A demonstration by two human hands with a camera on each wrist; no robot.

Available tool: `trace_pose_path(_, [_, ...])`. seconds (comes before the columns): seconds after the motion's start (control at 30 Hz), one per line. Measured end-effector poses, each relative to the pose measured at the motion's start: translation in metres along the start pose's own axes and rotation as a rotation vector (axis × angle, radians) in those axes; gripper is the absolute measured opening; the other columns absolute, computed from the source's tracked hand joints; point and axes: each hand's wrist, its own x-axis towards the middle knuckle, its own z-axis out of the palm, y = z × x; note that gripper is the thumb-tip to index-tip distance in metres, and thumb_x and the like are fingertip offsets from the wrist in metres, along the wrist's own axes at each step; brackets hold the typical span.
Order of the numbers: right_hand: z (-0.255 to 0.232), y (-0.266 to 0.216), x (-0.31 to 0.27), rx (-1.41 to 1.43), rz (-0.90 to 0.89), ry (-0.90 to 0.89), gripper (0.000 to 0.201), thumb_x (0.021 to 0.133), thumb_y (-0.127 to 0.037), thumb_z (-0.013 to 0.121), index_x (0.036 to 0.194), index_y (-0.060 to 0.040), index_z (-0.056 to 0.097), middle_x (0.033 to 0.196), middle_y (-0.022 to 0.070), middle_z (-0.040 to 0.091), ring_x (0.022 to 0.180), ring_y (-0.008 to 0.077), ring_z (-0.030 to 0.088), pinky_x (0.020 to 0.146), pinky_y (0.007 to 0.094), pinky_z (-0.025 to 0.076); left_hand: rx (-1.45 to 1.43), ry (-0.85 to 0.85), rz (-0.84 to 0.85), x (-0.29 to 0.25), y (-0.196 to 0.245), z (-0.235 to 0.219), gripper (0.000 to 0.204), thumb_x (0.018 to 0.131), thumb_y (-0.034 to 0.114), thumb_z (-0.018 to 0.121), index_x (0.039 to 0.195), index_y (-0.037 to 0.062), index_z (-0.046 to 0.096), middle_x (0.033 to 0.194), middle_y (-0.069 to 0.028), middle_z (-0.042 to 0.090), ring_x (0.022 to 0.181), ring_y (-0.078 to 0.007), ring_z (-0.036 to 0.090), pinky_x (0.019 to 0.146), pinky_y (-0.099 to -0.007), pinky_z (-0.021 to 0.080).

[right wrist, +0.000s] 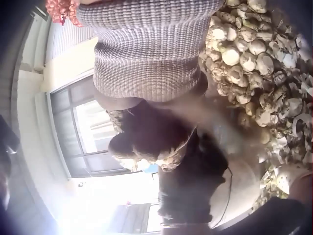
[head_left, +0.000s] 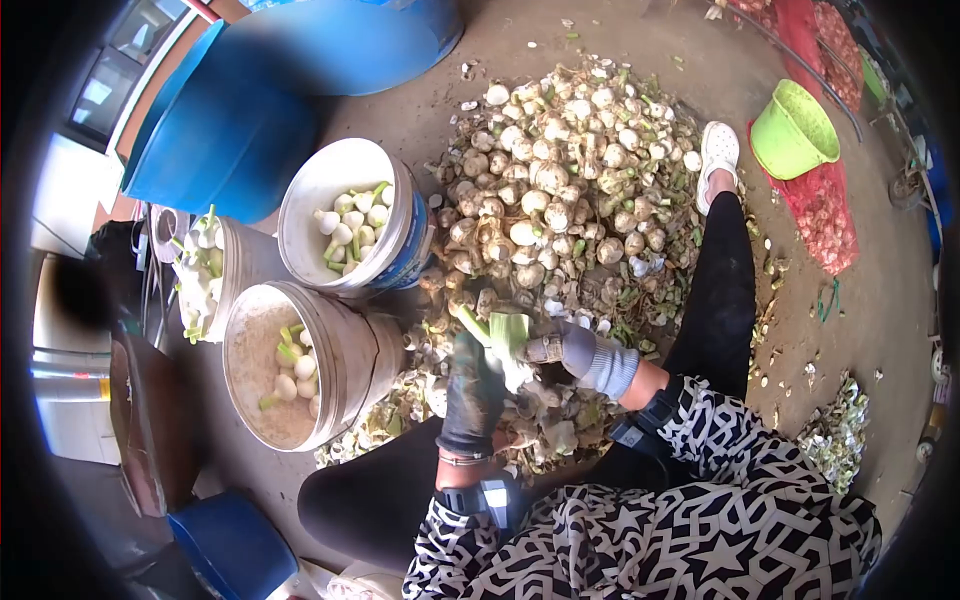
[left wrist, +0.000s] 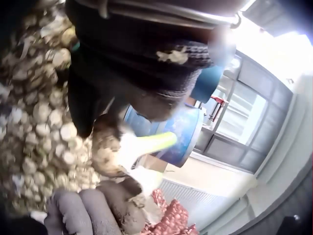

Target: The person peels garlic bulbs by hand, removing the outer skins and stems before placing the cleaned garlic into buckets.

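Note:
In the head view my left hand (head_left: 472,395), in a dark glove, holds a garlic bulb with a pale green stem (head_left: 472,322). The brown, dirty side of this bulb (left wrist: 105,154) shows below the left fingers in the left wrist view. My right hand (head_left: 585,355), in a grey knit glove, pinches a loose strip of garlic skin (head_left: 509,338) beside the bulb. Its curled fingers (left wrist: 80,210) show at the bottom of the left wrist view. Both hands are close together above loose peelings (head_left: 560,430), between the legs. The right wrist view hides the bulb behind the glove.
A large heap of unpeeled garlic (head_left: 560,180) lies ahead. At the left stand a white bucket (head_left: 300,190) and a worn bucket (head_left: 260,390), both holding peeled bulbs. Blue tubs (head_left: 225,130) are behind them. A green bucket (head_left: 795,130) and red mesh sacks (head_left: 825,220) lie right.

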Motion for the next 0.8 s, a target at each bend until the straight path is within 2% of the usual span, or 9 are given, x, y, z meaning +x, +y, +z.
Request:
trace_pose_path(0.13, [0.000,-0.003,-0.005,0.168,0.080,0.005,0.018,0.089,-0.014,0.057,0.096,0.0018,0.064,0.073,0.0080,0.065,0.057,0.0171,0.063,0.052,0.0293,0.052,-0.030,-0.263,-0.246,0.006,0.005,-0.007,0.037,0.081,0.013,0.065,0.116,0.0044,0.055,0.109,-0.0183,0.061,0.102,-0.0340,0.059,0.096,-0.0389,0.046])
trace_pose_path(0.23, [-0.070,0.005,-0.020,0.582,0.092,-0.123,0.028,0.086,-0.018,0.060,0.100,0.0052,0.062,0.084,0.0137,0.067,0.067,0.0198,0.065,0.058,0.0339,0.055,-1.843,0.100,-0.789,0.020,0.013,-0.009,0.028,0.089,0.034,0.065,0.102,0.0104,0.058,0.117,-0.0070,0.062,0.116,-0.0290,0.056,0.091,-0.0489,0.051])
trace_pose_path(0.27, [-0.082,-0.001,-0.030,0.728,0.035,-0.547,0.033,0.086,-0.022,0.060,0.106,0.0051,0.061,0.085,0.0159,0.069,0.072,0.0220,0.068,0.060,0.0339,0.056,-1.882,0.114,-0.744,0.023,0.010,-0.013,0.023,0.092,0.030,0.061,0.103,0.0098,0.060,0.120,-0.0082,0.062,0.120,-0.0298,0.053,0.095,-0.0510,0.048])
trace_pose_path(0.33, [-0.089,0.000,-0.064,0.033,-0.141,0.254,0.036,0.089,-0.028,0.058,0.110,0.0017,0.060,0.080,0.0143,0.068,0.072,0.0238,0.068,0.061,0.0361,0.055,-1.918,0.168,-0.776,0.024,0.008,-0.017,0.025,0.091,0.031,0.061,0.106,0.0112,0.061,0.124,-0.0096,0.061,0.119,-0.0300,0.054,0.099,-0.0513,0.044])
trace_pose_path(0.4, [-0.049,-0.029,-0.077,-0.742,0.442,-0.061,0.046,0.088,-0.038,0.059,0.118,-0.0026,0.059,0.079,0.0150,0.068,0.073,0.0273,0.068,0.066,0.0378,0.054,-1.847,0.142,-0.817,0.025,0.008,-0.015,0.026,0.092,0.031,0.061,0.111,0.0133,0.061,0.126,-0.0107,0.060,0.119,-0.0302,0.054,0.101,-0.0505,0.042])
trace_pose_path(0.47, [-0.003,-0.020,-0.074,-1.945,0.347,-0.016,0.057,0.079,-0.054,0.067,0.116,-0.0107,0.059,0.075,0.0155,0.066,0.064,0.0319,0.066,0.064,0.0409,0.054,-1.823,0.147,-0.840,0.022,0.011,-0.007,0.029,0.092,0.033,0.060,0.114,0.0140,0.061,0.127,-0.0108,0.059,0.118,-0.0276,0.055,0.102,-0.0489,0.042])
trace_pose_path(0.6, [0.040,-0.035,-0.047,-1.644,-0.152,0.299,0.051,0.081,-0.062,0.061,0.099,-0.0143,0.061,0.060,0.0090,0.061,0.063,0.0294,0.067,0.060,0.0422,0.052,-1.815,0.154,-0.754,0.016,0.015,0.000,0.034,0.094,0.033,0.059,0.120,0.0114,0.058,0.131,-0.0119,0.055,0.114,-0.0240,0.057,0.098,-0.0415,0.045])
trace_pose_path(0.7, [0.051,-0.045,-0.023,-1.658,-0.359,0.336,0.044,0.082,-0.059,0.061,0.090,-0.0155,0.061,0.062,0.0088,0.062,0.062,0.0296,0.066,0.058,0.0426,0.051,-0.124,-0.046,0.015,0.027,0.026,-0.011,0.030,0.097,0.021,0.054,0.118,-0.0001,0.056,0.128,-0.0136,0.055,0.112,-0.0206,0.056,0.094,-0.0340,0.047])
trace_pose_path(0.8, [0.043,-0.043,-0.015,-1.634,-0.377,0.249,0.039,0.084,-0.054,0.061,0.082,-0.0143,0.063,0.064,0.0103,0.063,0.062,0.0310,0.066,0.058,0.0436,0.051,-1.020,0.056,-0.568,0.018,0.026,-0.004,0.027,0.098,0.017,0.051,0.117,-0.0010,0.056,0.126,-0.0138,0.056,0.111,-0.0199,0.056,0.094,-0.0321,0.046])
